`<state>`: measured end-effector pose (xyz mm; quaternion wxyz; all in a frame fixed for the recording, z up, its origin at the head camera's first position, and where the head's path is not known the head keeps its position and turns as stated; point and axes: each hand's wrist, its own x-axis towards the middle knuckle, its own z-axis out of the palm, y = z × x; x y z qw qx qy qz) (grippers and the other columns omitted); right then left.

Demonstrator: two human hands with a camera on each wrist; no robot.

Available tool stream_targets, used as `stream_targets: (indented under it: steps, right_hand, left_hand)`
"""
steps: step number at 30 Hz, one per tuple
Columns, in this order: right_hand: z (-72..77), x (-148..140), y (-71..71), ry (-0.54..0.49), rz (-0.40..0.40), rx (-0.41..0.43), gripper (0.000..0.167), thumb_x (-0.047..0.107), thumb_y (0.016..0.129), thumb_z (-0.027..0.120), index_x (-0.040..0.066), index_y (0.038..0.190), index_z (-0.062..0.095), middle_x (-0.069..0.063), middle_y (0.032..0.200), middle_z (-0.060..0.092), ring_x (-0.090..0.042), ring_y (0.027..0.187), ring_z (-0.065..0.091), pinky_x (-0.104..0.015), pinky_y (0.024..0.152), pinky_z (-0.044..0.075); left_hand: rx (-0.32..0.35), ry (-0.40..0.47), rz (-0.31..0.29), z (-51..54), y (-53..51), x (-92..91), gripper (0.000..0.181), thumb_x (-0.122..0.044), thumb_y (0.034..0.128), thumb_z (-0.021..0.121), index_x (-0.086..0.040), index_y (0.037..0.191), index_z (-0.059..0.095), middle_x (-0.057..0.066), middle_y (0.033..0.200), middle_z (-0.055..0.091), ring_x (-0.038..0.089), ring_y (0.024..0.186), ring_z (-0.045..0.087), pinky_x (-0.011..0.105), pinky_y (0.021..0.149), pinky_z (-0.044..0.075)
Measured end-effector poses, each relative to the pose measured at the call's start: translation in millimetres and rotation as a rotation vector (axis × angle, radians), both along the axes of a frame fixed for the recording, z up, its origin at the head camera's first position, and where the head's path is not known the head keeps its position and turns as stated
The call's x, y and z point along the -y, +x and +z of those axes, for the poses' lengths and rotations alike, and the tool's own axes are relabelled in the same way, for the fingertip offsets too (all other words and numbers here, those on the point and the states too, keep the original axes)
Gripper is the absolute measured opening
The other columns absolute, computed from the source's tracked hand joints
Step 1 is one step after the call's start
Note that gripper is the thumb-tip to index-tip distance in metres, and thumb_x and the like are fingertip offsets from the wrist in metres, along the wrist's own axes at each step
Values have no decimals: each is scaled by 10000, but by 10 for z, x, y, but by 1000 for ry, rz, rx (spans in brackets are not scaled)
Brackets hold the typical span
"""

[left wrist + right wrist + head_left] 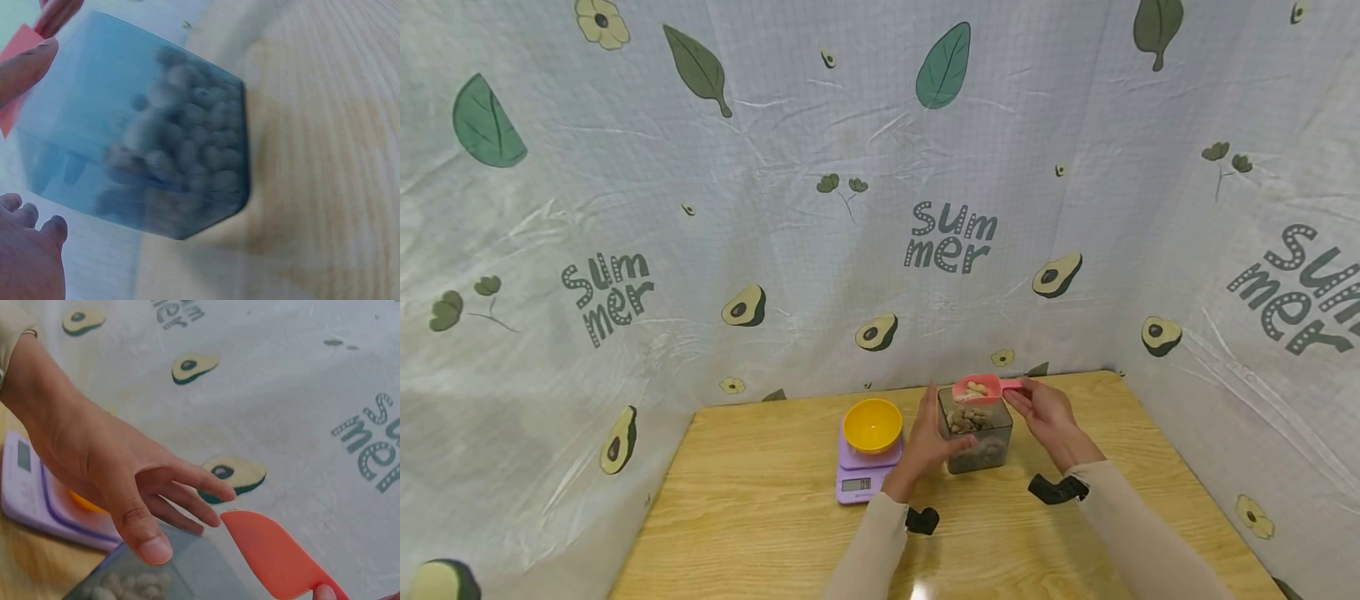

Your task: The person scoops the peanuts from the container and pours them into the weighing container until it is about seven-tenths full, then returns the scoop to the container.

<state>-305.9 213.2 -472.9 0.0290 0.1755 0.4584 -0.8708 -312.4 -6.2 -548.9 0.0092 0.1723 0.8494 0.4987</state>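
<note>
My right hand [1051, 417] grips the handle of a coral-pink scoop [961, 396]. Several peanuts in their shells [976, 387] lie in it. The scoop is raised over the mouth of a clear, grey-tinted square container [987, 454], which is partly filled with more peanuts [966, 419]. At the container's left side is my left hand [927, 442], its fingers extended and its thumb reaching across the front. In the right wrist view this hand [119, 469] has its thumb and fingers spread; whether they touch the wall I cannot tell.
Left of the container, a yellow bowl [872, 427] sits on a lilac kitchen scale [848, 497] with a lit display. Both stand on a wooden table [760, 500]. A printed cloth [805, 250] hangs behind the table and along its sides.
</note>
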Motion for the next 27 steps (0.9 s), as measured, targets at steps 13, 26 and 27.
stream_targets:
  steps: [13, 26, 27]
  right_hand:
    - [129, 411, -66, -27, 16, -3, 366, 117, 1052, 407, 53, 1412, 411, -21, 850, 676, -106, 798, 736, -272, 915, 561]
    - [-6, 941, -245, 83, 15, -1, 411, 100, 1046, 426, -72, 1417, 387, -188, 1207, 531, -114, 827, 704, -279, 902, 569]
    - [-27, 983, -254, 98, 15, -9, 415, 95, 1046, 425, -95, 1412, 384, -214, 1215, 535, -146, 855, 715, -288, 908, 566]
  left_hand:
    - [-127, -14, 68, 300, 237, 487, 1087, -470, 799, 782, -242, 1595, 78, 121, 1646, 179, 392, 1467, 297, 608, 1135, 336]
    - [-128, -46, 267, 135, 231, 1127, 1123, -385, 752, 832, -155, 1589, 120, 93, 1659, 142, 400, 1474, 278, 602, 1164, 276]
    - [-112, -53, 271, 105, 220, 1164, 1127, -382, 754, 832, -155, 1590, 111, 99, 1661, 128, 403, 1479, 265, 602, 1167, 271]
